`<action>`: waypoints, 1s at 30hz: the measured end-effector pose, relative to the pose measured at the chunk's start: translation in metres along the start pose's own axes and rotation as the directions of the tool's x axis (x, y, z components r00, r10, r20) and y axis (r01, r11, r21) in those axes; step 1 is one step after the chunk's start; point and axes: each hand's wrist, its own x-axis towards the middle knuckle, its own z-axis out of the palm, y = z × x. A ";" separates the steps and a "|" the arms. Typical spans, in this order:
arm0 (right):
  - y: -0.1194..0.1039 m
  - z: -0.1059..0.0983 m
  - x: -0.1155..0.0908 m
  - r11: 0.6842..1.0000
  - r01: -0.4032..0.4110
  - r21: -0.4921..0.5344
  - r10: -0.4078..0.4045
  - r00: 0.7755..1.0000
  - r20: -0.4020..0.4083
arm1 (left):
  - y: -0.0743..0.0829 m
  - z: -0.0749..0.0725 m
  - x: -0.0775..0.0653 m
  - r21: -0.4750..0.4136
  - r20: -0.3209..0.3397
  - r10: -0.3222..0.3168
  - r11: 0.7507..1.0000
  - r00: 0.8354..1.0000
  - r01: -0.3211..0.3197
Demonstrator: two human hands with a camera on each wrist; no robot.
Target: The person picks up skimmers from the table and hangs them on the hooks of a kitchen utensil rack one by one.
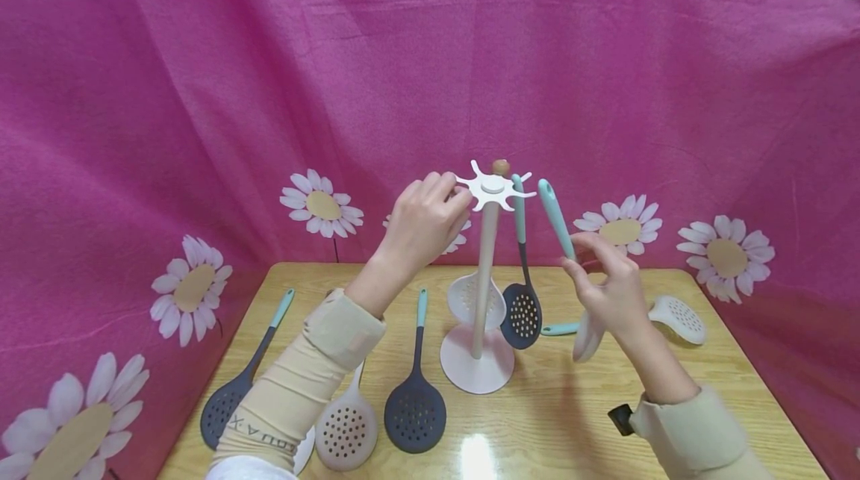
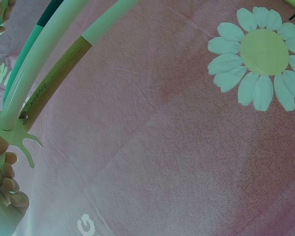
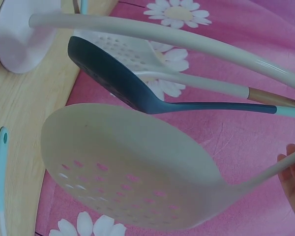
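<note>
Skimmer (image 3: pixel 137 167) steeply aslant, teal handle (image 1: pixel 556 217) up, perforated head (image 1: pixel 587 337) down

We log white stand (image 1: pixel 486 271), upright, round base, hooked top; right of stand, pale perforated skimmer (image 1: pixel 557 217), mint handle, tilted, head down, apart from hooks.

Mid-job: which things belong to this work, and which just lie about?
In the job:
- White round-based hooked stand
- Pale mint-tipped perforated skimmer, held
- Dark mint-tipped perforated skimmer, hanging
- White wood-trimmed perforated skimmer, hanging

Apparently lying about:
- Left dark mint-tipped round skimmer
- Middle dark mint-tipped round skimmer
- Beige round skimmer
- White mint-tipped perforated skimmer
</note>
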 end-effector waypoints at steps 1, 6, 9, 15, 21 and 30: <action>0.000 0.000 0.000 1.000 -0.001 -0.003 0.001 1.000 0.005 | 0.000 0.000 0.000 -0.001 0.001 -0.001 1.000 1.000 0.001; -0.002 0.002 0.000 1.000 -0.007 -0.005 0.007 1.000 0.022 | 0.000 0.000 -0.001 -0.004 0.007 -0.006 1.000 1.000 0.006; -0.003 0.004 -0.001 1.000 -0.006 0.002 0.006 1.000 0.022 | 0.000 0.001 -0.001 -0.004 0.004 -0.006 1.000 1.000 0.006; -0.003 0.008 -0.002 1.000 -0.016 0.022 0.016 1.000 0.018 | 0.000 0.001 0.000 0.001 -0.009 -0.004 1.000 1.000 0.004; -0.015 0.013 0.001 0.999 -0.033 0.008 0.033 0.999 0.020 | 0.000 0.001 0.000 0.010 -0.014 -0.003 1.000 1.000 0.003; -0.044 0.016 0.008 0.998 -0.055 -0.009 0.055 0.998 0.032 | 0.000 0.001 0.000 0.009 -0.009 -0.006 1.000 1.000 0.006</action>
